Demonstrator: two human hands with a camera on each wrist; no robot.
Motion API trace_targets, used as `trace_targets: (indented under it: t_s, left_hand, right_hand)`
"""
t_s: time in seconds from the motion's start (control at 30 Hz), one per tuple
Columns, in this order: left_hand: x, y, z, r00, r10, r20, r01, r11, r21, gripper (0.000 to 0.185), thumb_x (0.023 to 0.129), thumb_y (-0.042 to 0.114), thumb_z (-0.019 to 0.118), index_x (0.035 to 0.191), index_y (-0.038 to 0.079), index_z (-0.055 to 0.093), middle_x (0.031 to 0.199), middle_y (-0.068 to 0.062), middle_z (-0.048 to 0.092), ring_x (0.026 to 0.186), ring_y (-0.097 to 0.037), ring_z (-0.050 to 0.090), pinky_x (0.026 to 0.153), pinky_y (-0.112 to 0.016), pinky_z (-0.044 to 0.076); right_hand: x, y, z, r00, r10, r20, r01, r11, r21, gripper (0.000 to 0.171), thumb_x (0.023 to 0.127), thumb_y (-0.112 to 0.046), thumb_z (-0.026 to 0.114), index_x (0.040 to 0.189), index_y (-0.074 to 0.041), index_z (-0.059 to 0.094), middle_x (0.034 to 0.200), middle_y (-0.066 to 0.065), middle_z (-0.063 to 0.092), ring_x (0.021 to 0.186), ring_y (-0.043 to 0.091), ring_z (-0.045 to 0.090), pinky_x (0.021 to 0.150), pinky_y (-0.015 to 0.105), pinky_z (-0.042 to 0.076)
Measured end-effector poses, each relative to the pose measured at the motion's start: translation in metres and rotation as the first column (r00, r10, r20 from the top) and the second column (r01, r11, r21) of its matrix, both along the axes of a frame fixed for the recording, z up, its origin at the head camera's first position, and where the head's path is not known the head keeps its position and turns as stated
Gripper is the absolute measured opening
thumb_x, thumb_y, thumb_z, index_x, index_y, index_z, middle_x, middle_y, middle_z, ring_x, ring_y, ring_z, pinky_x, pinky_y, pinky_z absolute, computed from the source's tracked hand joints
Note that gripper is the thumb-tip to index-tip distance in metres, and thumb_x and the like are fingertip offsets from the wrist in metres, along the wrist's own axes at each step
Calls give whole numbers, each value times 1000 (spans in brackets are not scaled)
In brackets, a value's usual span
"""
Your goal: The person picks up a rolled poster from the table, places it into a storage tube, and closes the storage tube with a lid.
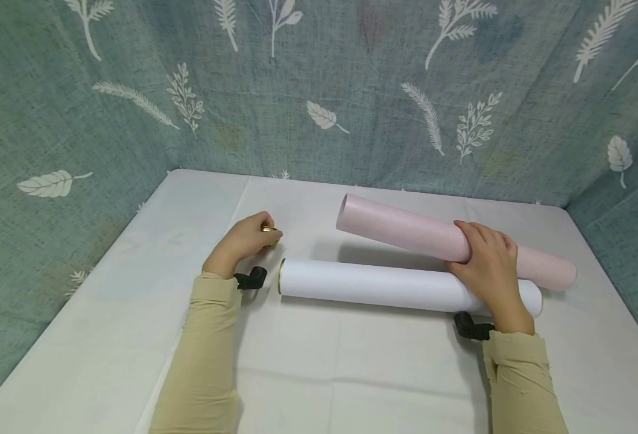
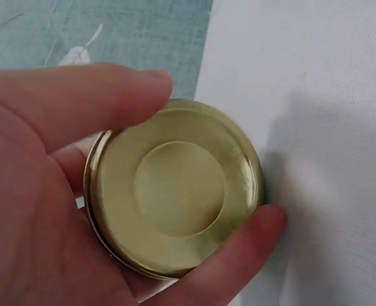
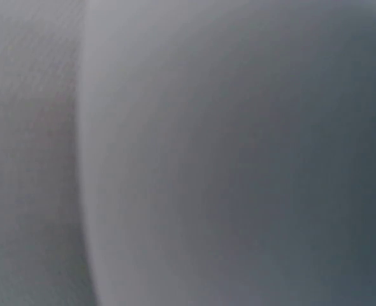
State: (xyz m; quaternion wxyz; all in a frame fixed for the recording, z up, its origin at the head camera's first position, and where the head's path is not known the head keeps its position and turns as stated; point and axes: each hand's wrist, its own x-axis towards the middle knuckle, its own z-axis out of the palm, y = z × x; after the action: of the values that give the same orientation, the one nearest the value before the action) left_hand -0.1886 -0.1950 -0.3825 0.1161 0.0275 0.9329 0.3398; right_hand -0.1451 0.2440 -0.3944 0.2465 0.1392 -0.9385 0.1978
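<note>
White cloth covers the table [image 1: 107, 337], and teal fabric printed with pale leaves [image 1: 319, 90] hangs behind and to both sides. Left of centre, the left hand [image 1: 245, 241] rests on the cloth with its fingers curled round a gold cap [image 2: 175, 188]; the left wrist view shows the thumb [image 2: 99, 95] lying across the cap's upper rim and a fingertip [image 2: 252, 239] hooked under its lower edge, so the cap sits pinched against the palm. It is a round, shiny, brass-coloured metal lid with a raised rim and a shallow circular recess in the middle. Just right of that hand lies a white tube [image 1: 379, 283], long and matt, lengthwise across the table, its near-left open end ringed with gold. The right hand [image 1: 487, 271] lies over the tube's right part, fingers bent down over it and touching the pink tube [image 1: 406, 229] beyond, which slants from far left to near right. Both forearms wear tan sleeves [image 1: 205, 361]. The right wrist view shows only a grey blur.
</note>
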Motion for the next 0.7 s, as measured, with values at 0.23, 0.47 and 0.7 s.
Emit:
trace_targets:
  t_s: [0.23, 0.47, 0.7]
  left_hand:
    - [2, 3, 3, 997, 6, -76, -5, 1000, 15, 29, 89, 38, 51, 85, 10, 44, 107, -6, 56, 91, -23, 52, 66, -33, 36]
    - [3, 9, 9, 994, 70, -81, -62, 993, 100, 33, 91, 39, 44, 81, 8, 44, 99, -10, 54, 81, -25, 52, 63, -32, 40]
    - [1, 18, 13, 999, 53, -1, -49, 940, 337, 28, 93, 31, 41, 89, 4, 39, 112, -12, 48, 105, -25, 50, 76, -35, 50]
  right_hand:
    - [0, 0, -1, 1000, -3, 2, 3, 1000, 2, 69, 61, -17, 77, 124, -12, 50, 118, 13, 51, 109, 34, 42, 93, 55, 18]
    - [-1, 0, 0, 1000, -3, -8, 3, 1000, -4, 68, 60, -16, 77, 123, -13, 50, 118, 13, 51, 110, 34, 42, 93, 55, 19]
    - [0, 0, 0, 1000, -6, 0, 6, 1000, -6, 69, 60, -17, 78, 123, -13, 50, 119, 13, 51, 110, 34, 42, 93, 55, 19]
